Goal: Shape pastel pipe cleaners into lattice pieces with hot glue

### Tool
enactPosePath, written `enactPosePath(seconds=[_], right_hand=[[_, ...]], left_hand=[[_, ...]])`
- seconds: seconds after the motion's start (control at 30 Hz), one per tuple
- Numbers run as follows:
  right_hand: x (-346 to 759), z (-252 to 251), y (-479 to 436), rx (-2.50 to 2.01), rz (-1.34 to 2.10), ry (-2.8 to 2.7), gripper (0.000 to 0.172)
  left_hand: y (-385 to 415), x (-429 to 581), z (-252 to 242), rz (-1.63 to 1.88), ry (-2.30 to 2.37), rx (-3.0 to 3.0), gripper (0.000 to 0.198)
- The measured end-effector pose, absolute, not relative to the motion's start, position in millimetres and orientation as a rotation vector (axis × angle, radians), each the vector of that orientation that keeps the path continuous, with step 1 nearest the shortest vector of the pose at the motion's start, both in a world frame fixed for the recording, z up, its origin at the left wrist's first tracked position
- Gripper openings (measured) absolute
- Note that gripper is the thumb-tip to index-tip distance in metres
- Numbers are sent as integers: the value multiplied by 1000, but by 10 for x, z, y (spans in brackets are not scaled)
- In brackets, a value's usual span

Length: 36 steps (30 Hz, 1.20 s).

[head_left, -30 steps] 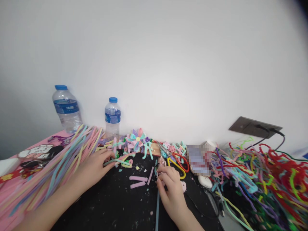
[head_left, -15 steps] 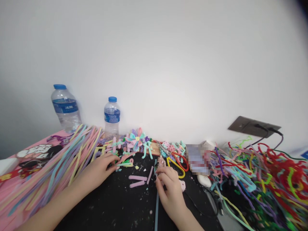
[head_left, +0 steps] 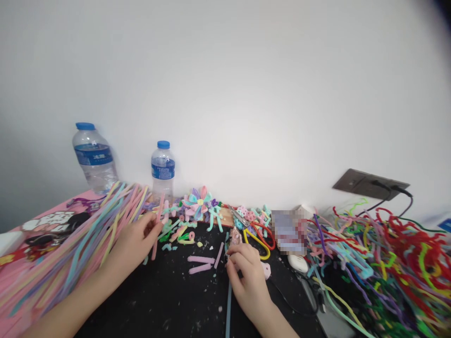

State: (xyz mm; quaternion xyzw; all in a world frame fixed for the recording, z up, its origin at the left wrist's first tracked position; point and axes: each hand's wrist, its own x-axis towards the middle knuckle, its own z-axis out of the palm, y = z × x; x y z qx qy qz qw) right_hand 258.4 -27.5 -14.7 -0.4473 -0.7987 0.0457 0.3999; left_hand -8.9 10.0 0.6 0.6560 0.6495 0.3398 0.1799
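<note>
My left hand (head_left: 143, 234) pinches a short pink pipe cleaner piece (head_left: 154, 251), held upright beside the pile. My right hand (head_left: 246, 267) is curled on the black tabletop, its fingertips together over something I cannot make out. A pinkish item (head_left: 235, 236) shows just beyond those fingers, and a pale pink part (head_left: 266, 270) with a black cord sticks out at the right of the hand. Between the hands lie several short lilac pipe cleaner pieces (head_left: 200, 259). Small green, yellow and pink cut pieces (head_left: 185, 234) are scattered near my left hand.
Long pastel pipe cleaners (head_left: 88, 239) cover the left side. Two water bottles (head_left: 163, 169) stand against the wall. A pipe cleaner flower (head_left: 200, 203), yellow-and-red-handled scissors (head_left: 259, 241), a white case (head_left: 298, 263) and a tangled multicoloured heap (head_left: 387, 263) lie around.
My left hand has moved slightly left and up from the cut pieces, now with a pink pipe cleaner piece raised upright. My right hand has stayed about where it was.
</note>
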Motion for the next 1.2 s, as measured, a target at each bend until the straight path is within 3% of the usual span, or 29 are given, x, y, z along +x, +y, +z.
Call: enactPosePath(seconds=[0.1, 0.27, 0.4, 0.53, 0.83, 0.97, 1.2], right_hand=[[2585, -135, -278, -1129, 115, -2012, 18], [2595, -148, -299, -1134, 178, -2009, 12], [2546, -209, -340, -1084, 389, -2034, 34], [2464, -225, -397, -977, 555, -2126, 19], [2399, -222, -405, -964, 825, -1919, 31], [2403, -230, -398, -1031, 698, -1951, 15], [2404, -257, -386, -1105, 827, -1781, 11]], left_hand=[[104, -85, 31, 1085, 1787, 1645, 23], [78, 62, -28, 1172, 1296, 1146, 27], [-57, 283, -105, 941, 1095, 1023, 28], [-140, 412, -170, 793, 998, 1070, 29], [-173, 468, -202, 770, 986, 1014, 29], [-190, 507, -228, 775, 955, 1030, 28], [-137, 448, -239, 951, 1024, 1016, 27]])
